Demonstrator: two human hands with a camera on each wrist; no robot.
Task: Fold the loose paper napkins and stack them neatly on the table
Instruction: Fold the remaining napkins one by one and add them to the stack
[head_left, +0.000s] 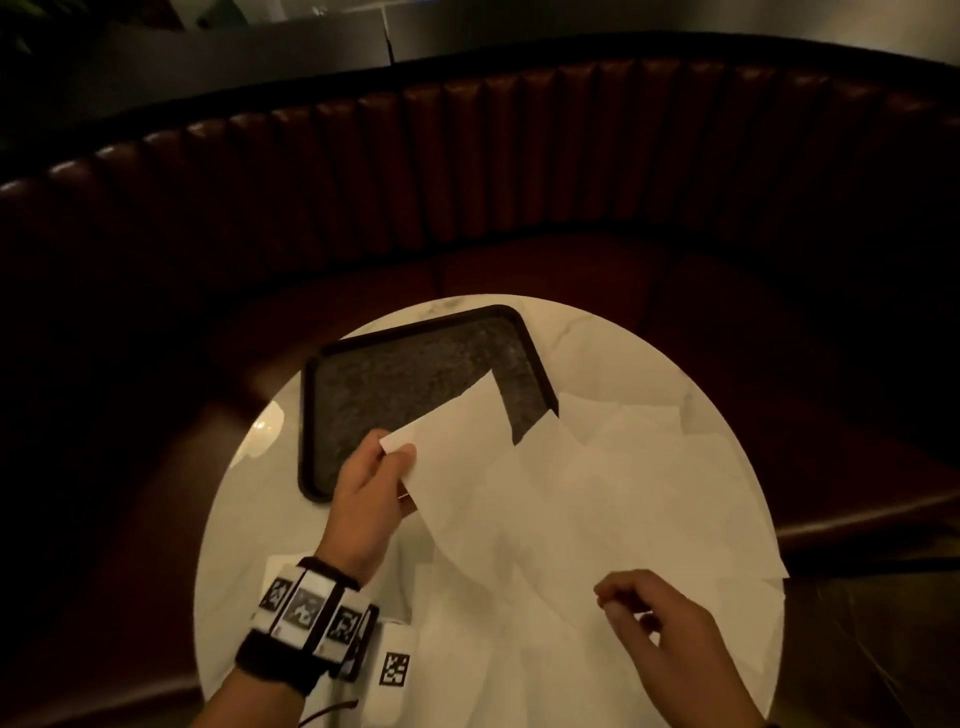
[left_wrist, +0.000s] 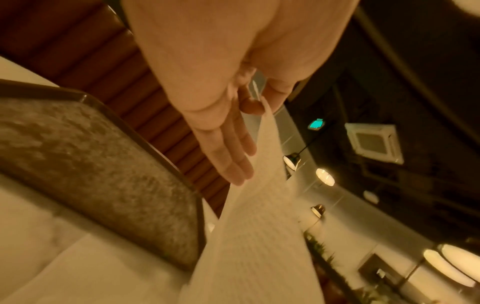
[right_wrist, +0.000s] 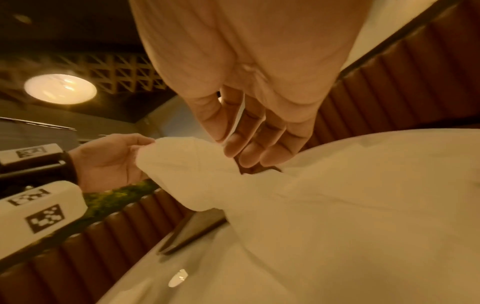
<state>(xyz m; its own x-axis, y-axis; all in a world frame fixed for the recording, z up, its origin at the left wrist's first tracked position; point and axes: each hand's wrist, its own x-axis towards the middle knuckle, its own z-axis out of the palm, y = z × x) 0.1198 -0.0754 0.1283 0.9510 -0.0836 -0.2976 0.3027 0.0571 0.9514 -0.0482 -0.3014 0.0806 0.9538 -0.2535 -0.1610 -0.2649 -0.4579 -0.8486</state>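
Note:
A white paper napkin (head_left: 493, 499) hangs lifted above the round table, stretched between both hands. My left hand (head_left: 400, 457) pinches its far-left corner between thumb and fingers, just over the tray's near edge. My right hand (head_left: 605, 597) pinches the opposite near corner with curled fingers. In the left wrist view the left hand (left_wrist: 257, 102) grips the napkin (left_wrist: 254, 236) at its top edge, the other fingers lying along it. The right wrist view shows the right hand (right_wrist: 228, 142) nipping a thin paper edge, with the napkin (right_wrist: 194, 174) running to the left hand (right_wrist: 111, 162). Several loose napkins (head_left: 649, 467) lie overlapping underneath.
A black tray (head_left: 415, 374) with a speckled bed lies on the far-left part of the white marble table (head_left: 244, 519). A curved brown leather bench (head_left: 467, 171) wraps round the table's far side. Loose napkins cover the table's right half to its edge.

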